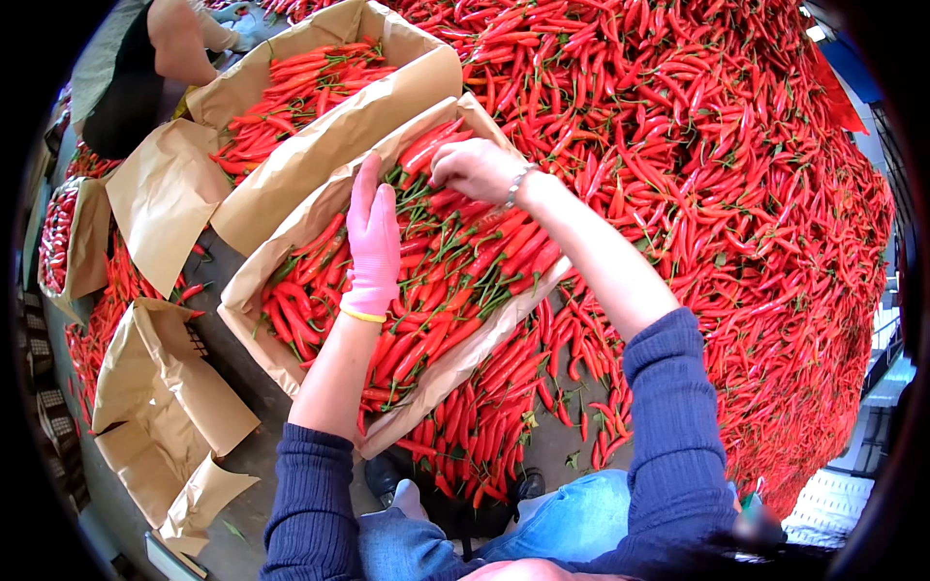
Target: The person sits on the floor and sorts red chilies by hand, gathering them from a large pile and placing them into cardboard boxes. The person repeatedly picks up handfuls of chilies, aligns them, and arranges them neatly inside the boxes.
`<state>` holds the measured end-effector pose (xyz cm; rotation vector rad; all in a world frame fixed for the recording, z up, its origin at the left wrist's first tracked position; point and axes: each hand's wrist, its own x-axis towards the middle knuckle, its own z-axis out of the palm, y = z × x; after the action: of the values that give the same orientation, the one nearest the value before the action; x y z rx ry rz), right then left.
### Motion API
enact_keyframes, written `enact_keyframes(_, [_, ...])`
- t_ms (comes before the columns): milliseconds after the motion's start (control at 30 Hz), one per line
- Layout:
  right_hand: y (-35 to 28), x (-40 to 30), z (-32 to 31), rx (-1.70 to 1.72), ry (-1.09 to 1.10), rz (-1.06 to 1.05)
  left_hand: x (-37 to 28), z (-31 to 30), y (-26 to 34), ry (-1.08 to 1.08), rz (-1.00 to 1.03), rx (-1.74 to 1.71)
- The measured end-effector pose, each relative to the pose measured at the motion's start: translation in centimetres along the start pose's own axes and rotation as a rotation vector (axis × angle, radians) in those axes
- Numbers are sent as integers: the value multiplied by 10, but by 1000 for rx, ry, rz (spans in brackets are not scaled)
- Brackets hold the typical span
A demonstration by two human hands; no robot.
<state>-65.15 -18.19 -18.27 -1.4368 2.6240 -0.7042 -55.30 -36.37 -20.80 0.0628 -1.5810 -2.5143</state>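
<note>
A box lined with brown paper (247,290) stands before me, filled with red chili peppers (429,348) that have green stems. My left hand (374,236), in a pink knit glove with a yellow cuff, is held upright over the box's far left part, fingers extended; its palm side is hidden. My bare right hand (472,168), with a bracelet at the wrist, has its fingers curled down at peppers near the far end of the box. Whether it grips one cannot be made out.
A huge heap of red chilies (726,181) rises at the right. Another paper-lined box (407,83) of chilies adjoins mine. An opened paper liner (174,407) lies at left. Loose chilies (479,428) lie near my shoes. Part of another person (174,43) shows at upper left.
</note>
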Motion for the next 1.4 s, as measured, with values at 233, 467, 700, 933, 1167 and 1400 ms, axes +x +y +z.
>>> enact_keyframes(233, [-43,-133,-51,13,-200,335,-15,21,16,121,189,47])
enact_keyframes(467, [-64,-167,-25,-115,-82,237,-37,52,6,-614,806,1238])
enact_keyframes(700, [-69,-146,-45,-190,111,252,-47,34,22,-523,856,1090])
enact_keyframes(933, [-9,-43,-11,-141,220,230,-9,7,1,87,100,-6])
enact_keyframes(1167, [-9,-14,1,-201,-5,218,-8,-11,-11,79,119,6])
enact_keyframes(1400, [2,4,-33,98,-190,278,-10,4,-10,-11,-2,45])
